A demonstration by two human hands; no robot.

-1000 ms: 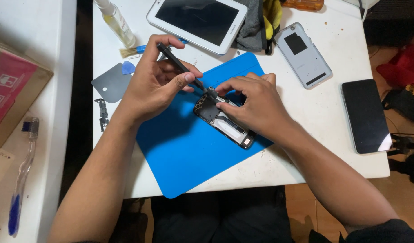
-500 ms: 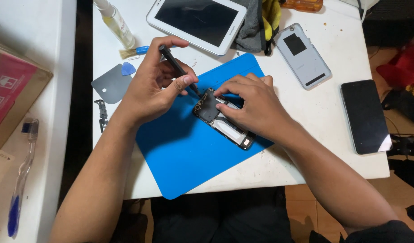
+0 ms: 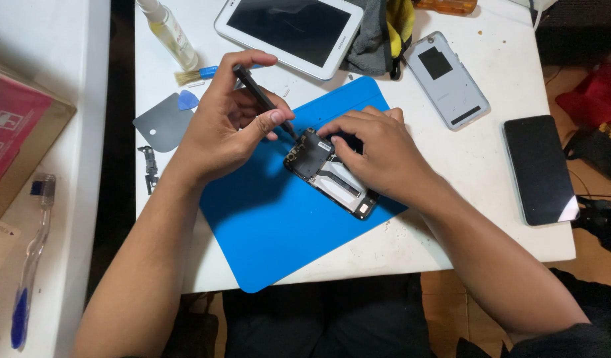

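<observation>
Left hand point(image 3: 229, 126) is gripping a thin black tool point(image 3: 262, 99) pen-style, tip touching the top edge of the opened phone point(image 3: 329, 174). Right hand point(image 3: 378, 149) is pressing down on the phone's right side, fingers clamped over it. Phone is lying diagonally near the middle of the blue mat point(image 3: 279, 225), well inside the mat's borders. Mat's near corner is overhanging the front edge of the white table point(image 3: 465, 245). Open mat is showing below and left of the phone. Up top it's getting crowded: white tablet point(image 3: 289, 30) just beside the mat's far edge, grey back cover point(image 3: 446, 79) and dark phone point(image 3: 540, 169) off right, grey plate point(image 3: 163, 121), blue pick point(image 3: 187, 100) and brush point(image 3: 193, 75) left.
</observation>
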